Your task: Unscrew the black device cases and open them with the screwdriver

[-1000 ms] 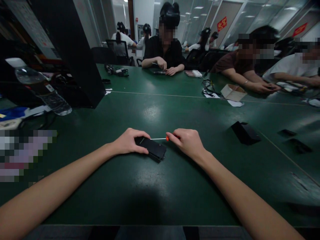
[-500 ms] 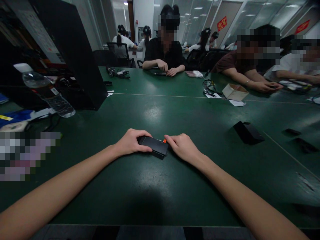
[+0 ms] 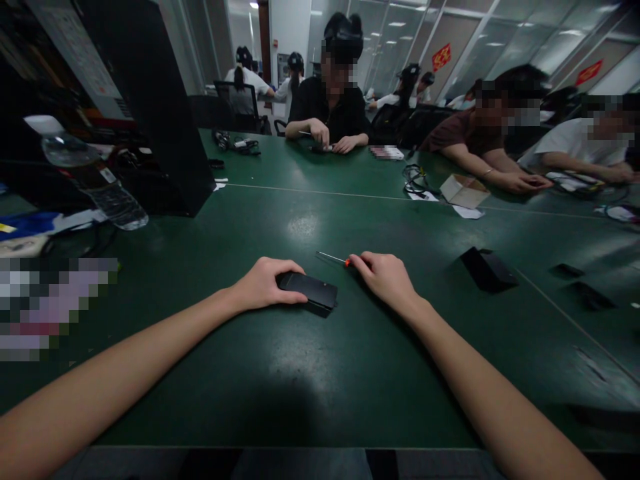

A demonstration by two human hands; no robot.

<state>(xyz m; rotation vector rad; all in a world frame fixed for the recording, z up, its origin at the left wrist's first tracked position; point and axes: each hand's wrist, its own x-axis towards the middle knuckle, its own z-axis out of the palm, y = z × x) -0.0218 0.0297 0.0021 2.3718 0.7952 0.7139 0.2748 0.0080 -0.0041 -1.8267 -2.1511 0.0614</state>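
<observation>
While the L hand [image 3: 267,285] is gripping the black box [image 3: 315,291] near the middle of the surface [image 3: 300,367], the R hand [image 3: 385,277] is lifting the screwdriver [image 3: 333,258] clear. Its shaft, no longer running along the box's far side as approx ½ sec ago, is now pointing L & away, w/ the tip hanging free & a gap showing btwn tool & box. So the box is relying on the L hand alone, & the tool isn't working on it at this pt.

L fingers are clamping the box's L end, thumb on the near side, index on the far; can't tell how the others are sitting. R fingers are wrapping the handle, thumb & index pinching just behind the orange collar [image 3: 347,263]. The box's bare R end is angling twd the person; can't tell if it's resting fully on the surface.

Off R, a black carton [image 3: 490,270] is lying well apart from both hands; a bottle [image 3: 95,173] is sitting far L.
</observation>
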